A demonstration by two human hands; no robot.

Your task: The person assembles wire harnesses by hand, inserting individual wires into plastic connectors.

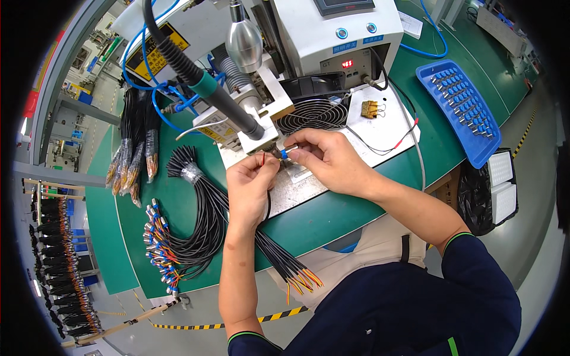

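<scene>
My right hand (332, 161) pinches a small blue and silver connector (289, 151) between thumb and fingers, just under the head of a bench machine (261, 110). Close beside it, my left hand (250, 181) grips the end of a black cable (269, 204), with a red wire tip showing above the fingers. The wire ends and the connector nearly meet; whether they touch is hidden by my fingers. Left of my forearm lies a bundle of black cables (205, 228), many with blue and silver connectors (159, 246) on their ends. Bare red and yellow wire ends (303, 280) hang over the table edge.
A blue tray (428, 72) of connectors lies on the green table (386, 210) at right. Wrapped black cables (139, 127) lie at far left. Behind my hands are a fan (313, 115), a white control box (332, 35) and a brass-coloured clip (371, 109). A black fume hose (202, 83) hangs overhead.
</scene>
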